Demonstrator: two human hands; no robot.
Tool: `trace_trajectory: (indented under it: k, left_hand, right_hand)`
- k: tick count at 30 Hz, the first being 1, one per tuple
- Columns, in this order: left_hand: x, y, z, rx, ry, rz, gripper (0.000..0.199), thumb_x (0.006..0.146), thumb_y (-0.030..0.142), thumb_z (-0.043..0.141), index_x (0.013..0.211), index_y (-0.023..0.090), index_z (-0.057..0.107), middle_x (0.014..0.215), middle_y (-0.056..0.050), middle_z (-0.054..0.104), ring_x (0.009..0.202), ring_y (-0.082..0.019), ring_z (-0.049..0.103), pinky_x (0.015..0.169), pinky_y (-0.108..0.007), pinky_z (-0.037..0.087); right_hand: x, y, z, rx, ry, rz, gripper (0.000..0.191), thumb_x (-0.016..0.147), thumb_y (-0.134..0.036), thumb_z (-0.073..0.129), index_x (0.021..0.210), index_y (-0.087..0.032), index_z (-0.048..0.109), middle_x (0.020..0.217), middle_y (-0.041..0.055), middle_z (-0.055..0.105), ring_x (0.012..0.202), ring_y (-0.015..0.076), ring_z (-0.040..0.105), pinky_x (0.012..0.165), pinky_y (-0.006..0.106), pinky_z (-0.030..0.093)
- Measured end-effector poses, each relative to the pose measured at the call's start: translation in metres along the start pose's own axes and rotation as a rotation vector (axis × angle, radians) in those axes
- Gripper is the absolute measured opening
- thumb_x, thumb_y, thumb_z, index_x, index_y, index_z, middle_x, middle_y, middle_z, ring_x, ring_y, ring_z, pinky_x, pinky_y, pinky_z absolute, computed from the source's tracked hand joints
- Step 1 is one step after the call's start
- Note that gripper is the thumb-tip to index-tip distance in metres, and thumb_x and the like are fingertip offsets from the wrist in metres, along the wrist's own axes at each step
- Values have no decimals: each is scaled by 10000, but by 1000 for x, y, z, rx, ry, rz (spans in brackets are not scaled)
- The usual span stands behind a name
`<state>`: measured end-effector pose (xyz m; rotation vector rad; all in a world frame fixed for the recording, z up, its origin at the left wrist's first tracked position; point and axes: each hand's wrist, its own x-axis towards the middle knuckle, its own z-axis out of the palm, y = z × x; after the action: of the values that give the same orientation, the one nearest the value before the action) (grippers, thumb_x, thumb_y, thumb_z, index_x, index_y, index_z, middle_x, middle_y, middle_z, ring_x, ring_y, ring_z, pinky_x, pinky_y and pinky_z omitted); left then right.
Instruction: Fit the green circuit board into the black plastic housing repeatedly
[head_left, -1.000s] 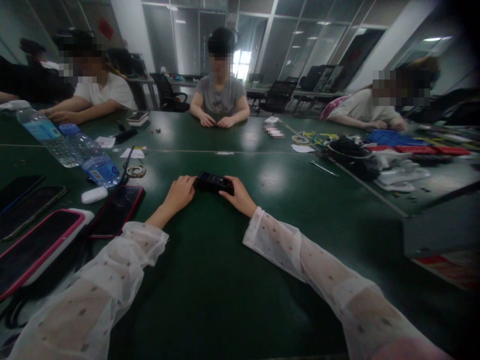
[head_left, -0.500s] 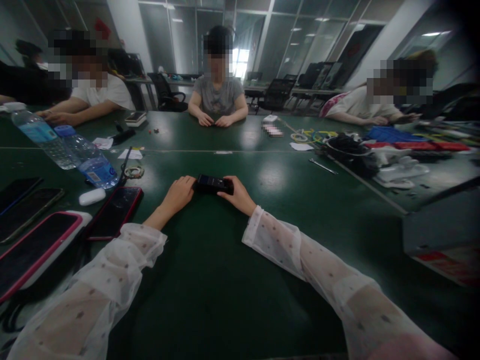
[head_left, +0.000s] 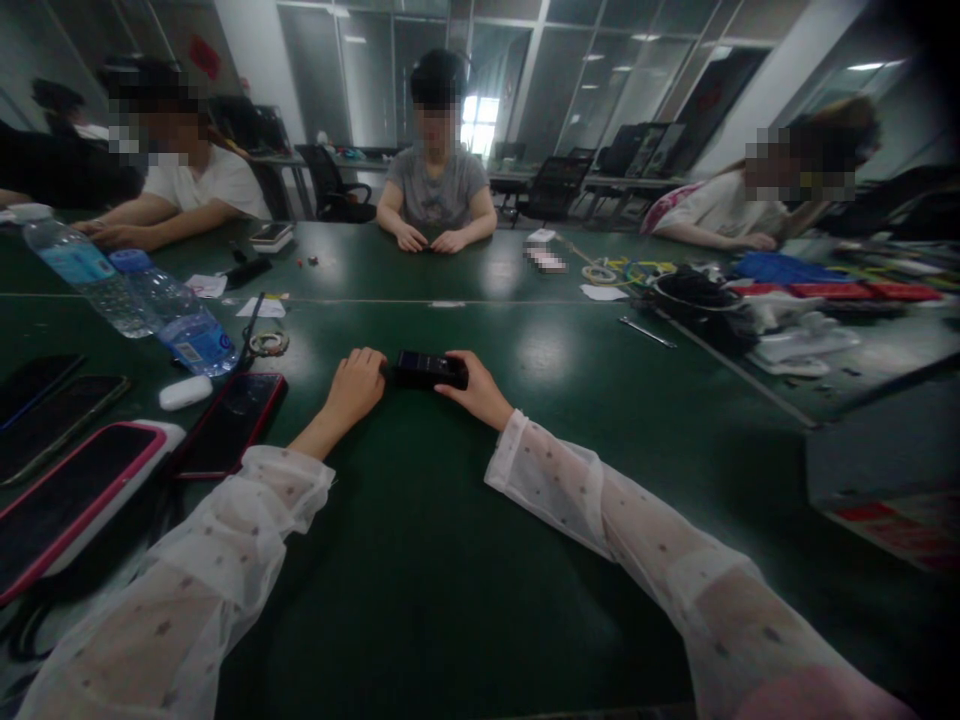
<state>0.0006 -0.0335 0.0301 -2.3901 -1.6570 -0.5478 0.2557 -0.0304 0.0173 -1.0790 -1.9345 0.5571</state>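
A small black device with a screen (head_left: 421, 368) lies on the green table (head_left: 450, 560) in front of me. Its right end is between the thumb and fingers of my right hand (head_left: 480, 388). At its left end, my left hand (head_left: 358, 385) has its fingers curled together around something small and dark, too hidden to name; a narrow gap shows between that and the device. Sheer white dotted sleeves cover both forearms.
Phones (head_left: 234, 425), a white case (head_left: 185, 393) and water bottles (head_left: 180, 320) are at the left. A wrench (head_left: 647, 333), cables and gloves (head_left: 802, 345) lie at the right, near a grey box (head_left: 885, 450). Several people sit around the table.
My left hand has shifted slightly left, away from the black device. My right hand still holds it. The person at the far right has raised a hand toward the head.
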Motion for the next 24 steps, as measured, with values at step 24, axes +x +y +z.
trace_trajectory:
  k: [24]
  left_hand:
    - [2, -10, 13, -83, -59, 38, 396, 961, 223, 400, 1301, 138, 583, 1373, -139, 569, 1283, -264, 500, 1052, -454, 445]
  right_hand:
    - [1, 2, 2, 20, 86, 55, 492, 768, -234, 767, 1191, -195, 519, 1161, 112, 617, 1075, 271, 627, 971, 489, 512]
